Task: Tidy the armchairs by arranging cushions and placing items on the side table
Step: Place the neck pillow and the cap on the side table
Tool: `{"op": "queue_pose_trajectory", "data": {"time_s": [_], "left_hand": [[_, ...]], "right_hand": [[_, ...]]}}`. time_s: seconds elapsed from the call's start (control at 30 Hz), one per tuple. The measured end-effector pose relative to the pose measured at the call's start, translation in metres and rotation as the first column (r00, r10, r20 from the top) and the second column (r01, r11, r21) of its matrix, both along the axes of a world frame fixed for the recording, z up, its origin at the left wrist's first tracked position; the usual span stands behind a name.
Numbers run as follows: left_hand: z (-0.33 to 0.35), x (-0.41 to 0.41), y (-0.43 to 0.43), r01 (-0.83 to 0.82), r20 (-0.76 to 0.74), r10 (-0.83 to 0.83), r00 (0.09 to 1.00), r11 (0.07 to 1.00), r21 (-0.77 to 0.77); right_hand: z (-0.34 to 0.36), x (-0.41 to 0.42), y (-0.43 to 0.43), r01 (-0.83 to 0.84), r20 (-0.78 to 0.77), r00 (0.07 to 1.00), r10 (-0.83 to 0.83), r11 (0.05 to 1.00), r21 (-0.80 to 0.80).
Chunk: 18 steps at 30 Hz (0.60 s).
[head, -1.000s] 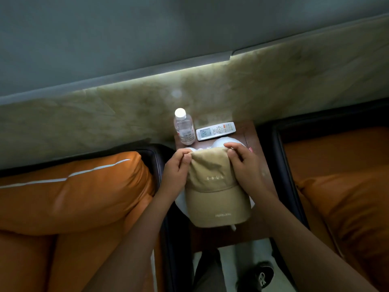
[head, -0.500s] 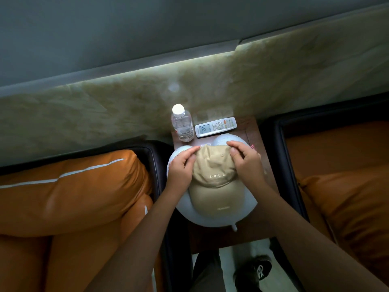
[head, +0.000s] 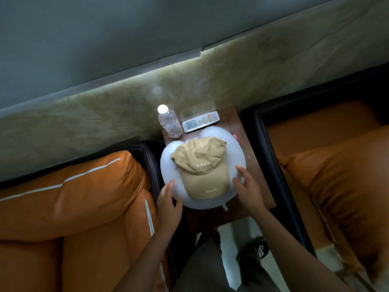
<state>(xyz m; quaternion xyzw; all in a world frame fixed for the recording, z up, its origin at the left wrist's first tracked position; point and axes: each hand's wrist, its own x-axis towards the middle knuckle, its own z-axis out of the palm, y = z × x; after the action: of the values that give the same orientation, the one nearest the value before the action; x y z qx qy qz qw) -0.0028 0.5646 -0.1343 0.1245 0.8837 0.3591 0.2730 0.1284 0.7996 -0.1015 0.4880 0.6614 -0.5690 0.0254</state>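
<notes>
One view only for me: head camera, worn on person, wide-angle. Looks steeply down and forward from above surface (head: 242,131), wall at top of frame, floor and person's shoe (head: 255,249) at bottom edge. Close range: I see both forearms enter from bottom, left hand (head: 169,204) and right hand (head: 246,186) near centre. Surface sits mid-frame, armchair (head: 69,197) on left side, second armchair (head: 336,175) on right, both cut by frame edges. Edges bend with lens. No second view to share.
</notes>
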Motion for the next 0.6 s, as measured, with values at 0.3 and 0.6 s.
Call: {"op": "queue_pose_trajectory", "data": {"time_s": [0.3, 0.6], "left_hand": [[0.013, 0.084, -0.021, 0.536, 0.293, -0.482, 0.825, 0.833, -0.138], [0.039, 0.141, 0.058, 0.83, 0.377, -0.744, 0.552, 0.537, -0.155]], "right_hand": [[-0.013, 0.169, -0.057, -0.039, 0.277, 0.957, 0.082, 0.987, -0.157], [-0.002, 0.319, -0.069, 0.128, 0.346, 0.936, -0.058, 0.975, -0.184]]}}
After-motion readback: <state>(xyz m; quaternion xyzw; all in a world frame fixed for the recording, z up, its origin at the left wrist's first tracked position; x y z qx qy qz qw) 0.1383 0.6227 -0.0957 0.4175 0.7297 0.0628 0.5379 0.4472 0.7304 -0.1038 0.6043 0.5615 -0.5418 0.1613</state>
